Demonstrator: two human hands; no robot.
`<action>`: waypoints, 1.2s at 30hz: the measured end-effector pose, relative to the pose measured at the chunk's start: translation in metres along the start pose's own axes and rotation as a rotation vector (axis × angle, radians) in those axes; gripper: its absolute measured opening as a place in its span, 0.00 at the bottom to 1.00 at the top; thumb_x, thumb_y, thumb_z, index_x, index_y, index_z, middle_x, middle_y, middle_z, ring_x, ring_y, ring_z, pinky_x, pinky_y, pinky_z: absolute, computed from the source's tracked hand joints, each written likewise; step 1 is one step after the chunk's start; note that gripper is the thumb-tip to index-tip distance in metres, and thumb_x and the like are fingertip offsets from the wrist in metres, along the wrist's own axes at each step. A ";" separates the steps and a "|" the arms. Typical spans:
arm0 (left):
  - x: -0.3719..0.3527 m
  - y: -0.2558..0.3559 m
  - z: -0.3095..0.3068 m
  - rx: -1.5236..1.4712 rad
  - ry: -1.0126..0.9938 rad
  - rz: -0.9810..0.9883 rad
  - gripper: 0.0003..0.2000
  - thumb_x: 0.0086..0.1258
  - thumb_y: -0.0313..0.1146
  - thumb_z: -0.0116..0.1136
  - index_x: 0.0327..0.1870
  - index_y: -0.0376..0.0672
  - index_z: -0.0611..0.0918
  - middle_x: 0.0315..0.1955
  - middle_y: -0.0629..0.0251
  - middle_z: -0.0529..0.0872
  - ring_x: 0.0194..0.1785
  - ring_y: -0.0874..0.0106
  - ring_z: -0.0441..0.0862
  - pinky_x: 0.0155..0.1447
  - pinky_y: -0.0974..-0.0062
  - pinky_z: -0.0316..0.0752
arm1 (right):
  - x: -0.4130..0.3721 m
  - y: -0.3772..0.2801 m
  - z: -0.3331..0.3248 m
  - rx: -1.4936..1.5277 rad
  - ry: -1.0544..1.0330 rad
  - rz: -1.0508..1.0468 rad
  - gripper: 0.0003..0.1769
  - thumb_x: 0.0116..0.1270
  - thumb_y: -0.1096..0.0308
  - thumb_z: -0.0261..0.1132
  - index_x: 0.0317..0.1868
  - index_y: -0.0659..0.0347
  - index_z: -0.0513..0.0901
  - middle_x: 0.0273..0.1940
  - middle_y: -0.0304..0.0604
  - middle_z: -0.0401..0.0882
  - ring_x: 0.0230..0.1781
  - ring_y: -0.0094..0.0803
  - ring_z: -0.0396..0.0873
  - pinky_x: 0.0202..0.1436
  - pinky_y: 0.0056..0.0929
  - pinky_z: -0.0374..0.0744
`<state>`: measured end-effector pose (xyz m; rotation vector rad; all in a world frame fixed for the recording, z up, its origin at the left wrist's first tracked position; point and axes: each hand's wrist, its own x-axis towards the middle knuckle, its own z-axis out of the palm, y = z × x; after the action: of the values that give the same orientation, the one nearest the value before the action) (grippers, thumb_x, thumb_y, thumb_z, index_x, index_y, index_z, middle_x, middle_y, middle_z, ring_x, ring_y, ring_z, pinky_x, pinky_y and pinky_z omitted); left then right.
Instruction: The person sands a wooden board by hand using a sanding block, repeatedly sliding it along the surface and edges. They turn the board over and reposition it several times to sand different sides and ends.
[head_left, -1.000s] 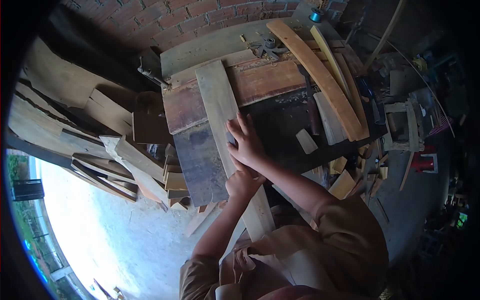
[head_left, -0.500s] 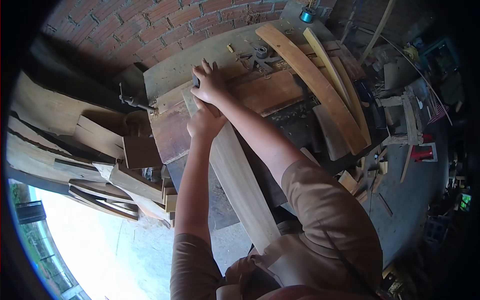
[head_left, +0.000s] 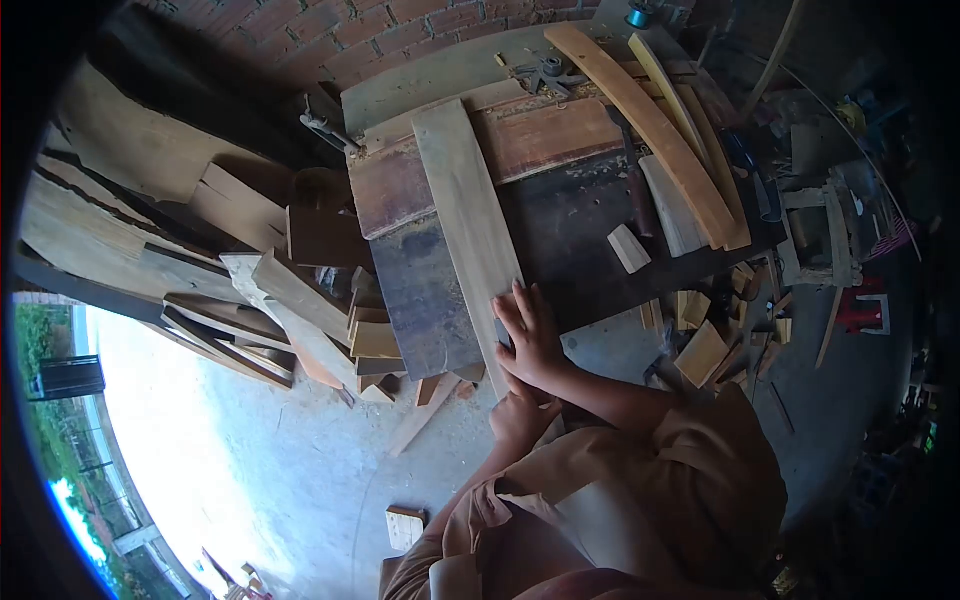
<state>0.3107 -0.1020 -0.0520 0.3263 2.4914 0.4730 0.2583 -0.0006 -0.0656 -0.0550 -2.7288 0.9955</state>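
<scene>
A long, pale board (head_left: pixel 462 200) lies across the workbench (head_left: pixel 410 290), its near end running toward my body. Both hands are at this near end, close together. My right hand (head_left: pixel 532 345) is in front, fingers spread over a small dark block (head_left: pixel 503 336), most of which is hidden. Behind it, my left hand (head_left: pixel 518 416) is closed around the rear of the same block, thumb forward. The block sits on the board's upper face; I cannot tell its exact kind.
Curved wooden pieces (head_left: pixel 650 130) rest on the bench's right side, beside a short tapered offcut (head_left: pixel 628 248). A metal star-shaped part (head_left: pixel 550 75) stands at the back. Stacked planks (head_left: pixel 230 270) lean at left. Offcuts (head_left: pixel 703 350) litter the floor at right.
Both hands have drawn the block back along the board, from its far end to the near end by my body. The board's far part is now uncovered, and the view has shifted.
</scene>
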 end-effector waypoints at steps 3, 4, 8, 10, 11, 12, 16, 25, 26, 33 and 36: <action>0.048 0.003 -0.032 0.053 0.122 0.057 0.61 0.43 0.66 0.60 0.60 0.18 0.42 0.16 0.56 0.81 0.20 0.60 0.81 0.23 0.65 0.75 | 0.058 0.010 0.010 -0.126 -0.050 0.048 0.41 0.47 0.57 0.68 0.64 0.46 0.63 0.70 0.51 0.41 0.67 0.62 0.45 0.55 0.76 0.50; 0.072 0.008 -0.051 0.081 0.133 0.032 0.62 0.43 0.65 0.61 0.61 0.19 0.41 0.16 0.56 0.81 0.21 0.60 0.81 0.22 0.65 0.75 | 0.089 0.013 0.012 -0.139 -0.048 0.055 0.41 0.47 0.57 0.68 0.64 0.46 0.63 0.70 0.51 0.41 0.67 0.62 0.45 0.55 0.76 0.50; 0.197 0.018 -0.140 0.099 0.211 0.056 0.60 0.44 0.61 0.61 0.64 0.27 0.37 0.24 0.51 0.83 0.29 0.56 0.82 0.32 0.61 0.78 | 0.238 0.046 0.033 -0.109 0.195 0.018 0.37 0.43 0.55 0.69 0.58 0.45 0.71 0.69 0.59 0.37 0.69 0.60 0.40 0.58 0.74 0.48; 0.251 0.033 -0.184 0.074 0.260 0.056 0.59 0.46 0.62 0.59 0.64 0.26 0.38 0.26 0.50 0.83 0.31 0.56 0.82 0.33 0.61 0.77 | 0.315 0.062 0.042 -0.054 0.230 -0.004 0.36 0.43 0.54 0.70 0.57 0.46 0.72 0.69 0.63 0.37 0.69 0.59 0.39 0.61 0.69 0.49; 0.274 0.038 -0.195 0.100 0.270 0.044 0.59 0.46 0.62 0.58 0.64 0.26 0.38 0.27 0.50 0.83 0.32 0.56 0.82 0.34 0.61 0.77 | 0.337 0.051 0.026 -0.067 0.135 0.093 0.37 0.44 0.53 0.69 0.59 0.46 0.71 0.68 0.65 0.38 0.69 0.60 0.40 0.63 0.65 0.49; 0.289 0.039 -0.206 0.131 0.285 0.033 0.58 0.47 0.62 0.57 0.64 0.27 0.38 0.28 0.49 0.83 0.33 0.55 0.82 0.34 0.61 0.77 | 0.350 0.055 0.031 -0.059 0.137 0.081 0.37 0.44 0.53 0.69 0.59 0.46 0.71 0.68 0.65 0.38 0.69 0.60 0.40 0.63 0.65 0.49; 0.281 0.037 -0.202 0.115 0.306 0.057 0.57 0.48 0.63 0.56 0.64 0.26 0.39 0.28 0.49 0.83 0.33 0.55 0.82 0.35 0.61 0.77 | 0.350 0.072 0.047 -0.101 0.160 0.010 0.37 0.46 0.55 0.69 0.60 0.47 0.70 0.67 0.69 0.39 0.68 0.61 0.42 0.69 0.47 0.50; 0.098 -0.002 -0.087 0.049 0.155 0.014 0.60 0.46 0.63 0.59 0.64 0.24 0.37 0.20 0.55 0.82 0.23 0.60 0.82 0.24 0.65 0.76 | 0.133 0.018 0.033 -0.039 0.120 -0.138 0.35 0.46 0.59 0.68 0.57 0.59 0.71 0.65 0.51 0.57 0.65 0.62 0.49 0.67 0.51 0.52; 0.067 -0.006 -0.069 0.065 0.125 -0.013 0.60 0.46 0.62 0.60 0.64 0.24 0.37 0.17 0.56 0.82 0.21 0.60 0.82 0.22 0.65 0.76 | 0.097 0.011 0.032 -0.011 0.091 -0.140 0.36 0.46 0.59 0.68 0.58 0.60 0.70 0.65 0.48 0.58 0.65 0.63 0.49 0.67 0.53 0.52; -0.007 -0.022 -0.015 -0.032 0.065 -0.031 0.62 0.45 0.61 0.62 0.62 0.22 0.33 0.19 0.55 0.82 0.20 0.61 0.81 0.22 0.66 0.75 | 0.008 -0.013 0.026 0.037 -0.007 -0.111 0.37 0.47 0.59 0.68 0.60 0.58 0.68 0.64 0.44 0.61 0.65 0.63 0.50 0.66 0.55 0.53; 0.030 -0.013 -0.045 0.020 0.065 -0.071 0.63 0.44 0.63 0.61 0.62 0.22 0.34 0.20 0.55 0.82 0.21 0.61 0.81 0.22 0.65 0.75 | 0.053 -0.003 0.034 0.093 0.043 -0.143 0.35 0.47 0.60 0.67 0.59 0.58 0.70 0.64 0.42 0.62 0.65 0.62 0.50 0.66 0.51 0.55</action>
<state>0.2585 -0.1152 -0.0371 0.2332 2.5632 0.4365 0.1990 -0.0181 -0.0785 0.1311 -2.6021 1.0661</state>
